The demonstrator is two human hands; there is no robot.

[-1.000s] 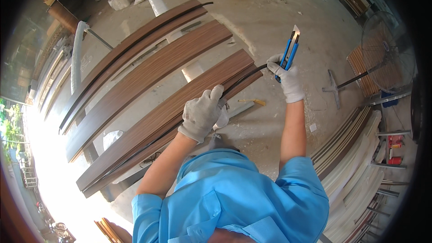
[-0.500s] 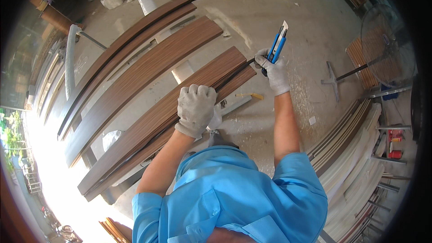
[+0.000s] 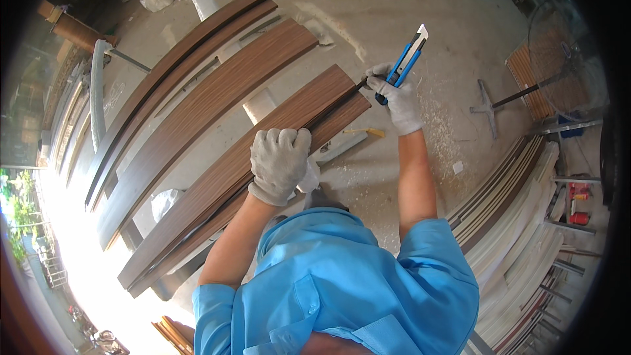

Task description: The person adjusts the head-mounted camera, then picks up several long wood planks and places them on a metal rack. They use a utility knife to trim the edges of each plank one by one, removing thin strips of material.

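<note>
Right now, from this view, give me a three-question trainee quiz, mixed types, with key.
1. True or false: the right hand holds a blue knife with its blade showing.

2. Pick one: what colour is the strip running between the right hand and the left hand?
A) white
B) black
C) red

3. Short answer: on which side of the picture does the fan stand?

Key
1. True
2. B
3. The right side
</note>
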